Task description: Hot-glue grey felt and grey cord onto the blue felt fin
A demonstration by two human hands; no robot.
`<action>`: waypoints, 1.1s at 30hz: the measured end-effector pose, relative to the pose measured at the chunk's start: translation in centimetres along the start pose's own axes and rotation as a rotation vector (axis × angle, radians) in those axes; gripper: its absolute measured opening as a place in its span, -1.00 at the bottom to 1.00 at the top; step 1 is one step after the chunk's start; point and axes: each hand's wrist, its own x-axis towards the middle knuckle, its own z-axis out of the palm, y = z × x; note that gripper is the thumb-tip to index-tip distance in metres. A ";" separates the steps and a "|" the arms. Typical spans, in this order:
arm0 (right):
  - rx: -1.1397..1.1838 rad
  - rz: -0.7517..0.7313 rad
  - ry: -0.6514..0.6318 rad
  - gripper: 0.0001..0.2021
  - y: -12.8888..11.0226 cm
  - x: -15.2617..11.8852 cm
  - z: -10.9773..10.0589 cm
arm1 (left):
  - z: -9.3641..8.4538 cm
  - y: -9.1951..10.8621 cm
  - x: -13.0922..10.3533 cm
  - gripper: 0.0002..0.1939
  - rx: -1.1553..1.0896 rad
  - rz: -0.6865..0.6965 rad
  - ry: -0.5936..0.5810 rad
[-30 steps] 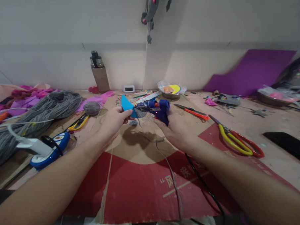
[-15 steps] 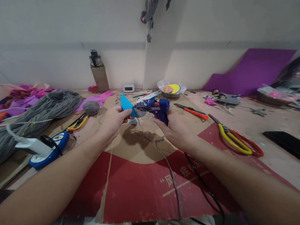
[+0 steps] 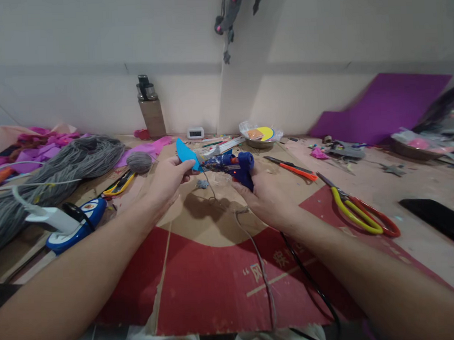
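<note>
A bright blue curved piece (image 3: 186, 154) is pinched between the thumb and fingers of my left hand (image 3: 170, 177), above the cardboard. My right hand (image 3: 263, 191) is wrapped round a dark blue glue gun (image 3: 239, 164), its nozzle pointing left at the lower end of the blue piece. Whether the nozzle touches the piece is hard to tell. Grey yarn (image 3: 257, 249) runs over the cardboard (image 3: 202, 286), and a thin strand hangs below the blue piece. A small grey bit (image 3: 202, 184) shows under the nozzle.
On the left are a grey yarn skein (image 3: 80, 164), a yarn ball (image 3: 139, 163), a yellow cutter (image 3: 119, 184) and a power strip (image 3: 79, 226). To the right lie an orange-handled tool (image 3: 292, 168), scissors (image 3: 356, 212) and a black phone-like object (image 3: 436, 218).
The blue piece has shifted slightly left and turned, so the grey part by the nozzle no longer shows. My right hand keeps its hold on the glue gun, which has tilted slightly.
</note>
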 end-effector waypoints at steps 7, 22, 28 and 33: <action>0.031 -0.002 -0.001 -0.63 0.0 0.1 0.0 | -0.1 0.3 0.2 -0.90 -0.014 0.011 0.024; -0.010 -0.005 0.006 -0.63 0.2 0.1 0.1 | -0.3 0.1 0.5 -0.91 -0.016 0.013 0.015; -0.009 0.002 0.020 -0.62 0.2 0.1 0.0 | 0.1 0.3 0.0 -0.92 0.005 0.019 -0.005; 0.020 0.015 0.020 -0.63 0.0 0.1 -0.1 | 0.2 0.4 -0.2 -0.91 0.034 -0.016 -0.007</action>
